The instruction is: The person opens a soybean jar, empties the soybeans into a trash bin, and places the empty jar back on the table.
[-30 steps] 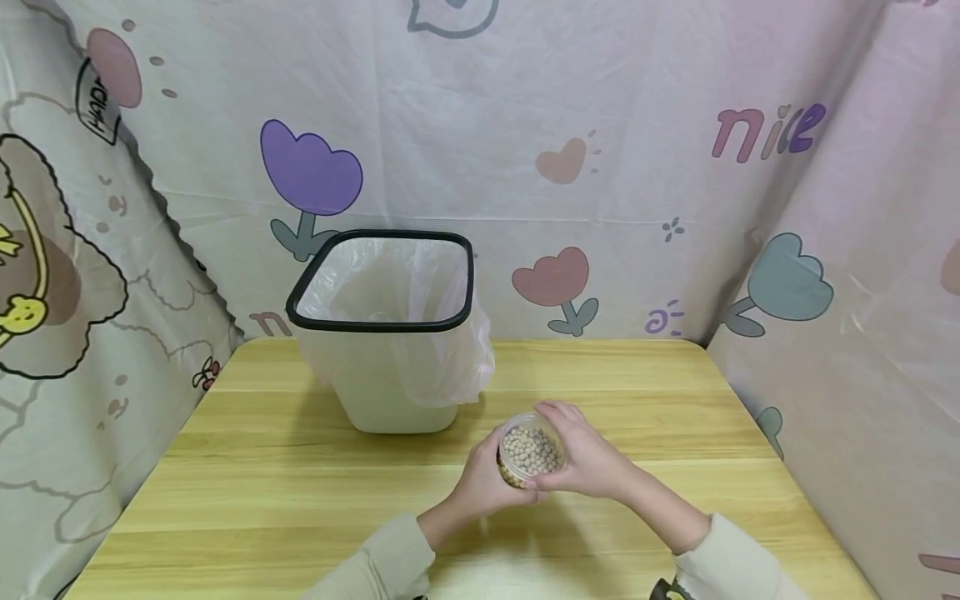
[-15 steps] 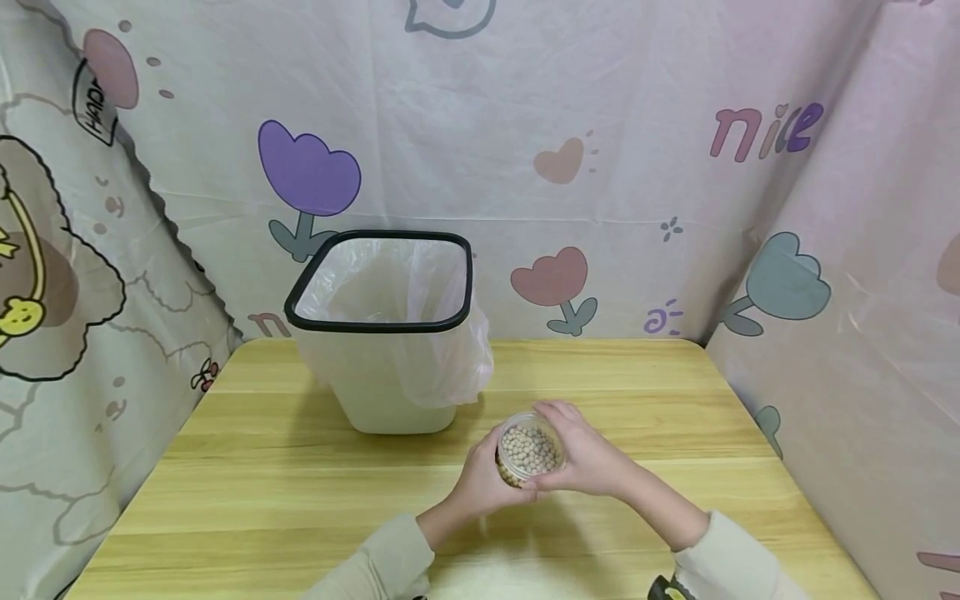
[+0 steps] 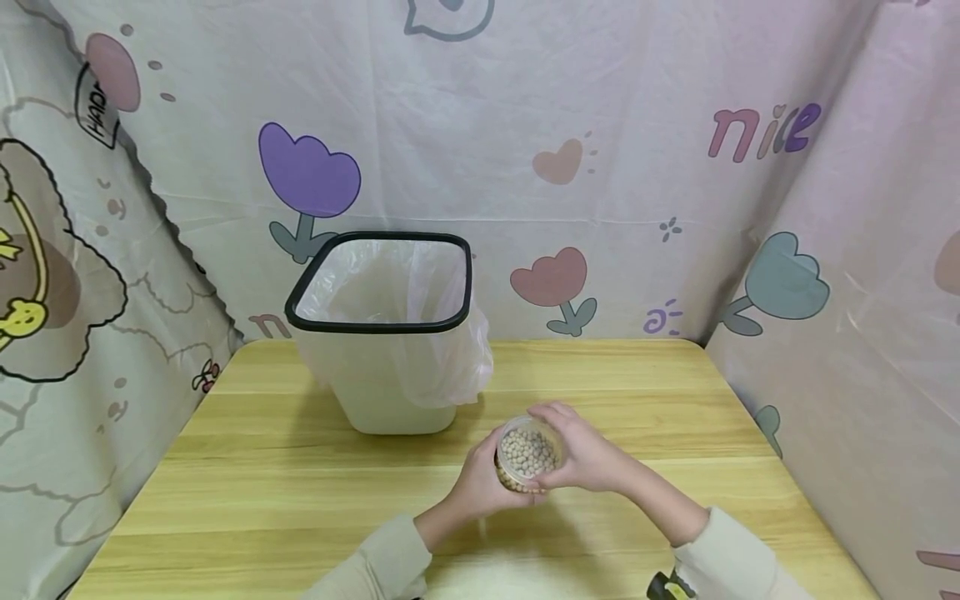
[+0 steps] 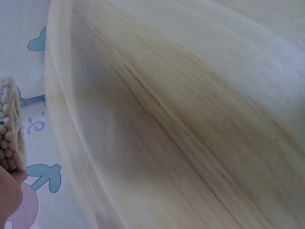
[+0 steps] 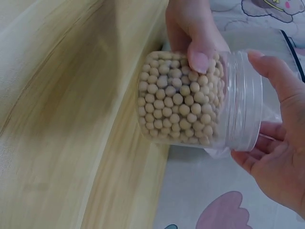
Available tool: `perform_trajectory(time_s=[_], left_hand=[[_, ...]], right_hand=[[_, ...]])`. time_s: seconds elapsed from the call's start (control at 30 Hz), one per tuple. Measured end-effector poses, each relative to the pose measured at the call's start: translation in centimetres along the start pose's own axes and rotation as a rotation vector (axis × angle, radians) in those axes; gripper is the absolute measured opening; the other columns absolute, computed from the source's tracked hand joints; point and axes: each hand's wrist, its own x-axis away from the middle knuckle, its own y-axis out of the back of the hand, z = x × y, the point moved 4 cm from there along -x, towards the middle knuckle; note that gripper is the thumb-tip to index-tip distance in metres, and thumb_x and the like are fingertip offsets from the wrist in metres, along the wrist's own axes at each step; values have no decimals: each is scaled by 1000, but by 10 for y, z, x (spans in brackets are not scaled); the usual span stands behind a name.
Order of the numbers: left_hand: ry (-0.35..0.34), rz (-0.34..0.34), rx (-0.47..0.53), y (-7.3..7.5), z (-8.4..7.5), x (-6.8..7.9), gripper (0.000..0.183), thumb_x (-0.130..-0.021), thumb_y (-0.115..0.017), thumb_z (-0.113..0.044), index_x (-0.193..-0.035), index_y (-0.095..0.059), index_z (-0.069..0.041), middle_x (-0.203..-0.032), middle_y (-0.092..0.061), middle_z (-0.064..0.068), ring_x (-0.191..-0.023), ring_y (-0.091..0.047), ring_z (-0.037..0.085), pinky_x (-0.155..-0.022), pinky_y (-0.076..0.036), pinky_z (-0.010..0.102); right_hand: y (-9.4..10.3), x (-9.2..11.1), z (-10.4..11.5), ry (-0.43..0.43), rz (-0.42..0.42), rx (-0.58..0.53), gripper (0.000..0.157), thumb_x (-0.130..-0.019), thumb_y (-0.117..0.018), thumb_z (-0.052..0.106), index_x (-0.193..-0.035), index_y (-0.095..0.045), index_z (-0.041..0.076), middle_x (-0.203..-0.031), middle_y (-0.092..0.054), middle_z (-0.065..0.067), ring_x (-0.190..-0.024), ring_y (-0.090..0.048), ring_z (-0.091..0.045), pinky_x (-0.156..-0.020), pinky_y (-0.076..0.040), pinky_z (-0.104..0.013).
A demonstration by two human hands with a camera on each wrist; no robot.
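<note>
word "nice" (image 3: 767,133) and letter "n" (image 3: 264,324) on the back cloth (image 3: 450,125), label starting "HA" (image 3: 96,108) on the left cloth (image 3: 45,450), rest unclear

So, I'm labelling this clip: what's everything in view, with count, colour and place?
Table: one, yellowish, in the middle
Bin: one, off-white, on table, left of centre
Rim: one, black, round the bin's mouth
Bag: one, whitish, lining the bin
Jar: one, clear, held front-right of bin
Balls: many, tan, inside the jar
Backdrop: count unclear, pale, printed, around table
Dark item: one, black-yellow, bottom edge
Sleeves: two, cream, on forearms
Left hand: one, bare, gripping jar's side
Right hand: one, bare, gripping jar's top
</note>
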Motion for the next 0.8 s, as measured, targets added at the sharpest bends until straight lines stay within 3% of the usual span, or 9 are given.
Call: perform_trajectory(time_s=[0.33, 0.63, 0.8], left_hand=[[-25, 105, 104, 0, 1, 5, 93, -54, -85, -23, -133, -37, -12, -122, -55, 2, -107, -56, 20, -91, -49, 28], [-91, 157, 101, -1, 2, 6, 91, -56, -84, -28, -132, -37, -11, -122, -55, 4, -108, -56, 15, -93, -48, 27], [-64, 181, 121, -2, 4, 8, 93, -56, -85, -31, -134, -36, -16, -123, -54, -2, -109, -54, 13, -94, -47, 27]], right_hand=[[3, 2, 0, 82, 81, -106, 83, -56, -79, 15, -128, -42, 0, -129, -49, -14, -114, -49, -32, -93, -44, -52], [4, 4, 0, 128, 116, -93, 84, -56, -78, 17, -130, -42, 2, -130, -49, -12, -116, -49, -30, -94, -44, -51], [5, 5, 2, 133, 116, -116, 84, -56, -78, 16, -130, -41, 3, -130, -49, -12, -116, -48, -30, -94, -44, -51]])
